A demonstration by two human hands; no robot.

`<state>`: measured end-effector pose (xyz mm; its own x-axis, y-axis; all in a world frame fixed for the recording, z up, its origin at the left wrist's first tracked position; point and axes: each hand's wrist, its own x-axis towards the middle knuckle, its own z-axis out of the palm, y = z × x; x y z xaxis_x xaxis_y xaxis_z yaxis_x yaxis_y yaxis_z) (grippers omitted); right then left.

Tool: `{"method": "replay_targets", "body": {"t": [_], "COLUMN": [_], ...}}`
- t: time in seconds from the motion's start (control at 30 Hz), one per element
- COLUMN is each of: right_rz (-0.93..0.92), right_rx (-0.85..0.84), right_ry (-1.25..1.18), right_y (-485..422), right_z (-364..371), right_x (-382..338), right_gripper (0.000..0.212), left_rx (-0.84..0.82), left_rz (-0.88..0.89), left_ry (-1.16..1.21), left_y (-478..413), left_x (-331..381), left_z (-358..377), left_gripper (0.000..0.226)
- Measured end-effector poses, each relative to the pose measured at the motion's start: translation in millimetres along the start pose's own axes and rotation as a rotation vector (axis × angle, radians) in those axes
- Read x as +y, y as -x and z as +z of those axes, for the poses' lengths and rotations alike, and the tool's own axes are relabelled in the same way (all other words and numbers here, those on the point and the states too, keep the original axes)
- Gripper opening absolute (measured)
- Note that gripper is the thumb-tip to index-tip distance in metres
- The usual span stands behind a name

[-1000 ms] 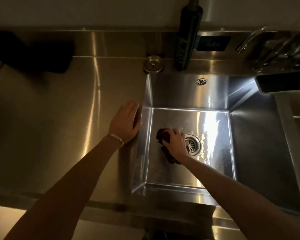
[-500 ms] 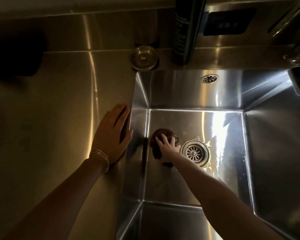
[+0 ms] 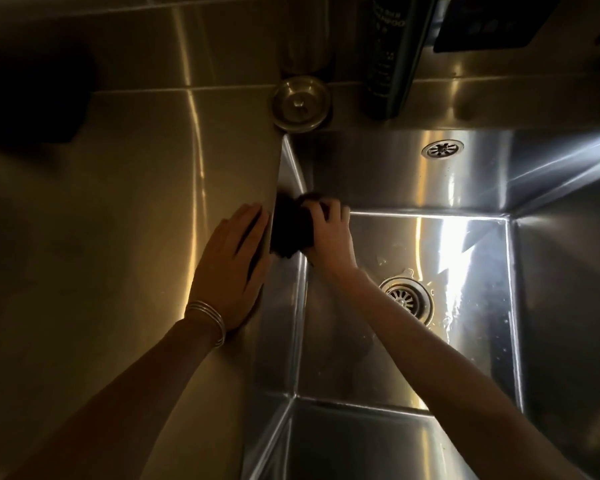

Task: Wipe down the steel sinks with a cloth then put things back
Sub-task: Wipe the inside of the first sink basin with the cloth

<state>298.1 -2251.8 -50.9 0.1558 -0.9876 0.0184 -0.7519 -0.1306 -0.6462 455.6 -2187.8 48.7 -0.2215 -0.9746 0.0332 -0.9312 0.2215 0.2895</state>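
Note:
A deep steel sink [image 3: 465, 174] fills the right half of the view, with a round drain strainer [image 3: 407, 299] in its floor and an overflow grille [image 3: 442, 149] on the back wall. My right hand [image 3: 329, 233] presses a dark cloth [image 3: 290, 226] against the sink's left wall, just below the rim. On the steel counter, my left hand [image 3: 231, 268] lies flat with fingers apart, right at the sink's left edge; it wears thin bangles at the wrist.
A round steel sink plug [image 3: 300, 103] rests on the counter at the sink's back left corner. A tall dark bottle [image 3: 394, 53] stands behind the sink. A dark object [image 3: 32, 95] lies at the far left of the counter [image 3: 118, 237].
My right hand has carried the cloth from the sink floor beside the drain up onto the left wall. The camera has come closer. My left hand stays on the counter edge.

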Motion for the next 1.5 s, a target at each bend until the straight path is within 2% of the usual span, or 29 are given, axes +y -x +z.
{"method": "replay_targets", "body": {"t": [0.07, 0.13, 0.17, 0.27, 0.33, 0.4, 0.53, 0.63, 0.7, 0.8, 0.87, 1.0, 1.13, 1.2, 1.37, 1.5], "right_rz": [-0.144, -0.198, -0.166, 0.029, 0.101, 0.08, -0.055, -0.027, 0.029, 0.086, 0.116, -0.027, -0.093, -0.091, -0.067, 0.01], "right_rx": [0.238, 0.298, 0.237, -0.136, -0.266, -0.289, -0.164, -0.175, -0.259, -0.487, -0.548, -0.559, -0.582, -0.592, -0.479, -0.409], "right_ry": [-0.073, -0.074, -0.028, 0.231, 0.349, 0.404, 0.363, 0.404, 0.442, 0.513, 0.482, 0.41, 0.01, -0.084, 0.204, 0.168], "right_y": [-12.0, -20.6, -23.7, -28.4, -33.9, -35.2, -1.9, 9.8, -9.5, -34.4, -34.6, -11.3, -1.3, -3.2, -29.7, -45.3], "right_z": [-10.5, -9.5, -4.9, 16.3, 24.2, 20.9, 6.5, 16.0, 28.0, 35.7, 33.8, 11.0, -13.8, -12.9, 19.4, 14.6], "right_x": [-17.7, -24.5, -22.8, -6.5, -0.1, -1.8, -19.0, -26.4, -16.4, 0.4, 2.8, -4.0, -13.1, -9.0, 7.8, 11.6], "right_gripper": [0.07, 0.073, 0.074, 0.072, 0.064, 0.061, 0.075, 0.079, 0.072, 0.063, 0.062, 0.077, 0.086, 0.086, 0.079, 0.069], "left_rx": [0.01, 0.018, 0.02, 0.034, 0.04, 0.031, 0.007, 0.004, 0.018, 0.019, 0.019, 0.012, 0.002, 0.007, -0.011, -0.013], "left_rz": [-0.009, -0.007, -0.001, 0.008, 0.02, 0.025, -0.001, 0.001, 0.004, -0.013, -0.012, -0.026, -0.02, -0.012, -0.015, -0.015], "left_ry": [-0.007, -0.004, -0.001, 0.0, -0.005, 0.005, 0.013, 0.004, -0.007, 0.009, 0.02, 0.029, 0.028, 0.026, 0.024, 0.016], "left_y": [0.6, 0.7, 0.7, 0.8, 0.7, 0.0, -0.5, -1.2, -3.4, -2.7, -1.6, -1.1, -2.0, -1.6, -2.3, -3.9], "left_x": [-1.9, -2.5, -3.0, -3.4, -2.5, -1.7, -0.7, 0.1, -1.4, -1.5, 0.0, 2.4, -0.2, -0.3, 1.0, 3.3], "left_z": [1.4, 2.2, 2.6, 2.7, 2.2, 0.5, -1.7, -1.4, -0.6, 0.1, -1.1, -2.8, -3.5, -3.2, -5.8, -7.6], "left_gripper": [0.053, 0.052, 0.051, 0.05, 0.05, 0.05, 0.05, 0.05, 0.05, 0.051, 0.051, 0.052, 0.051, 0.05, 0.052, 0.052]}}
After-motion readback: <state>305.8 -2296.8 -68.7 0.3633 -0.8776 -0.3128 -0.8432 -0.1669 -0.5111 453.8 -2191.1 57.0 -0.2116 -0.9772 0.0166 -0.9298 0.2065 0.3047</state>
